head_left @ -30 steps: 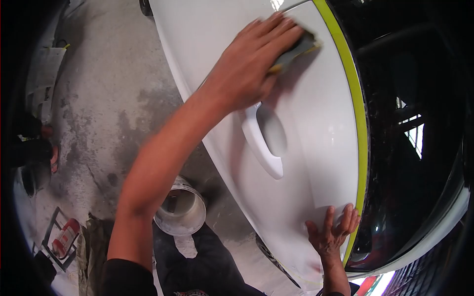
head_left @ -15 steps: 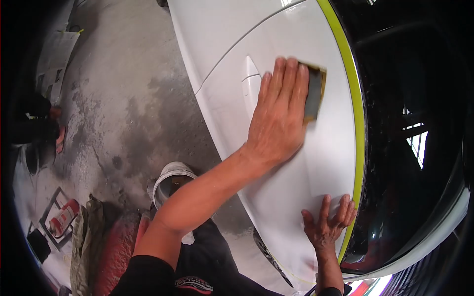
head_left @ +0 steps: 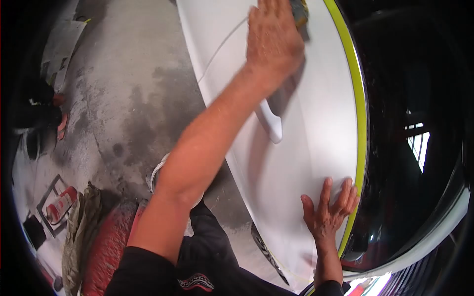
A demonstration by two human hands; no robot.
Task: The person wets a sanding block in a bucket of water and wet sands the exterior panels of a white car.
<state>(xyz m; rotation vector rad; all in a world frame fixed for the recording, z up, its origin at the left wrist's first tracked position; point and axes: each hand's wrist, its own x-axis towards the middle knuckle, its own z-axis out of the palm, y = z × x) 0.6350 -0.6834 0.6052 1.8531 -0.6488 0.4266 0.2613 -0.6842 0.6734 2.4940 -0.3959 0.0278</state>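
My left hand (head_left: 274, 42) is stretched along the white car door (head_left: 316, 138), near the top of the view. Pressed beneath it is a dark grey sandpaper pad (head_left: 299, 14) with yellowish edges, partly hidden by the hand. A white door handle (head_left: 270, 123) shows below the left wrist. My right hand (head_left: 332, 209) lies flat on the panel with its fingers spread and holds nothing. Its fingertips touch or come close to the yellow-green masking tape (head_left: 356, 98) that runs along the dark window (head_left: 414, 197).
Behind my left forearm a white bucket (head_left: 157, 172) is mostly hidden. On the floor at left are a red-and-white bottle (head_left: 61, 204), a crumpled drab cloth (head_left: 79, 237) and a red, rough-surfaced object (head_left: 109, 249). Another person's sandalled foot (head_left: 62, 126) shows at far left.
My left hand has slid up and slightly left along the door with the sandpaper pad, uncovering the handle. My right hand stays in its place on the panel.
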